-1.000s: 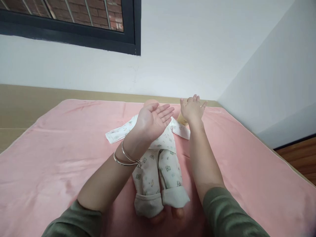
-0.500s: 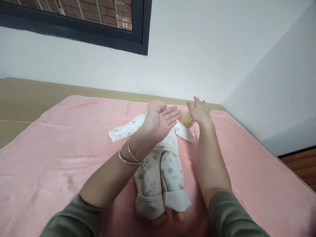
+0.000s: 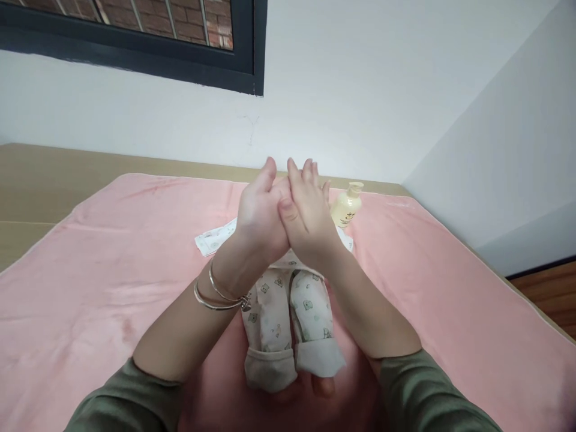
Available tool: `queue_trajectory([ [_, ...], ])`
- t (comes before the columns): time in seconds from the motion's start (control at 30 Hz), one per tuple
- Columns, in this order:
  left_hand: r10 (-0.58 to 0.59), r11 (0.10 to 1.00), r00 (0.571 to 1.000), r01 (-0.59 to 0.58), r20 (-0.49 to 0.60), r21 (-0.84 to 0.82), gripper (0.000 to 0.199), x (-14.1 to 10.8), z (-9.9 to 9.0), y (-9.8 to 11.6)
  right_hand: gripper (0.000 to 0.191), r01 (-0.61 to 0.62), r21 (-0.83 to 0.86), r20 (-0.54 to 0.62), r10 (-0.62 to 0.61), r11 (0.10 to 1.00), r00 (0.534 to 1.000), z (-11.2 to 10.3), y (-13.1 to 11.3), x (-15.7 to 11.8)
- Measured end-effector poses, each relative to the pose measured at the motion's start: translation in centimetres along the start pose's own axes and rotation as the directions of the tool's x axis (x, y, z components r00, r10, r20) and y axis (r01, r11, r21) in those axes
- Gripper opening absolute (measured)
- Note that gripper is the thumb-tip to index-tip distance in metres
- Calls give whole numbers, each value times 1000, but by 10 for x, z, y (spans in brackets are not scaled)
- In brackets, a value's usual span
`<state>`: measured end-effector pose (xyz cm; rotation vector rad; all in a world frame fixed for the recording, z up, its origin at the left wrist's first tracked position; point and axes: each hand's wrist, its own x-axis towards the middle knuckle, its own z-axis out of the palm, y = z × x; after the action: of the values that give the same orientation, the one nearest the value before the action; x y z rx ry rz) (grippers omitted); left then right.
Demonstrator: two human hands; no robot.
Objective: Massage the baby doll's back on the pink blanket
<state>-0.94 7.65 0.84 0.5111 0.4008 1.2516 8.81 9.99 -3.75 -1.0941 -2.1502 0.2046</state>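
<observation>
My left hand [image 3: 263, 216], palm up with its thumb stretched out, meets my right hand [image 3: 310, 219] above the chest of a doll [image 3: 272, 312]. The right palm lies across the left palm, fingers extended. No object shows between them. The doll lies on its back in white printed clothes with turned-up trouser cuffs; my hands hide its head and most of its top. Just beyond my right hand stands a pale yellow pump bottle [image 3: 346, 207].
A pink blanket [image 3: 112, 288] covers most of the wooden surface [image 3: 40, 180]. Behind it rises a white wall with a dark-framed window [image 3: 243, 42]. Another wall stands at the right.
My right hand has moved left from beside the bottle onto my left palm, uncovering the bottle. My left hand has shifted slightly left and its thumb now points up.
</observation>
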Motion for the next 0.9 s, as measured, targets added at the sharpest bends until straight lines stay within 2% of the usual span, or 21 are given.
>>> queue_trajectory([
  [0.1,87,992,993,-78,-83,101,68,1,-7,7,86,112,46,35,-114,993,993,4,-31,-24],
  [0.2,217,963,972,-198,-89,185,68,9,-15,4,90,184,101,83,-193,978,978,0,-48,-38],
  [0.3,298,936,951,-274,-81,222,62,11,-15,-12,85,177,197,71,-194,964,979,-6,-46,-33],
  [0.4,344,901,939,-326,-15,287,55,0,-4,-35,88,79,298,29,-92,951,995,-11,-20,-13],
  [0.5,255,915,966,-257,47,311,56,-17,11,-43,92,-45,350,-17,54,936,998,-16,12,6],
  [0.6,83,956,992,-106,97,273,67,-32,19,-30,80,-39,291,-82,66,956,994,-18,22,9],
  [0.7,49,956,997,-65,62,285,74,-41,16,-8,79,71,174,-141,-46,982,989,-15,-2,-10],
  [0.8,138,932,990,-144,43,332,83,-38,9,4,95,193,126,-120,-178,973,977,-8,-38,-38],
  [0.9,270,904,963,-263,28,337,83,-22,-2,1,97,238,140,-42,-235,961,971,-6,-63,-57],
])
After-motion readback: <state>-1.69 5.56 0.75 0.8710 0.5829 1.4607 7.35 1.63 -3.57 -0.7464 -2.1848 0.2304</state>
